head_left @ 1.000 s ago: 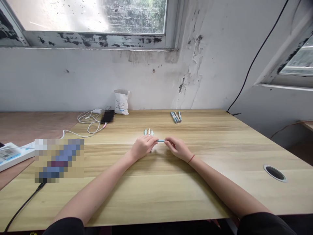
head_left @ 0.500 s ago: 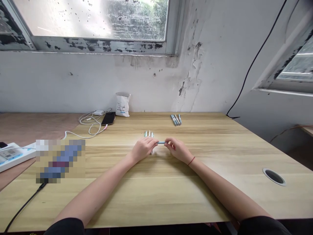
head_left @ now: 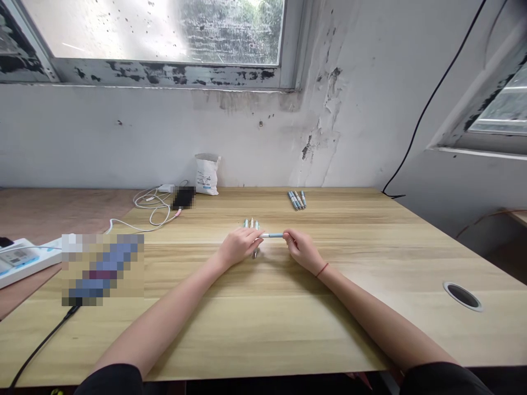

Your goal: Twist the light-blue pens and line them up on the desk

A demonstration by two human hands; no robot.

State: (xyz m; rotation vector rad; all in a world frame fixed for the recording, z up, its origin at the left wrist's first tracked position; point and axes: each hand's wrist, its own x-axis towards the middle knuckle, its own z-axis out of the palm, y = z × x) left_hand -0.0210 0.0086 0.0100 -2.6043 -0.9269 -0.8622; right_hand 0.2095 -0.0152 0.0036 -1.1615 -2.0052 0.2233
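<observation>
A slim pen, white toward the left and blue toward the right, lies level between my two hands just above the table. My left hand pinches its white end, while my right hand has its fingers closed around the blue end. Several more pens in white, green and pink tones rest on the table beneath and behind my left hand; their middles are hidden by it. Farther back, several blue-grey pens lie side by side.
A white packet stands against the wall, beside a blurred dark phone and its white cable. At the left are a pixelated object and a white power strip. A round cable hole sits at the right of the wooden table.
My right hand has shifted slightly right along the pen and curled its fingers more. More of the pen now shows between my hands, including a white part near my left fingers.
</observation>
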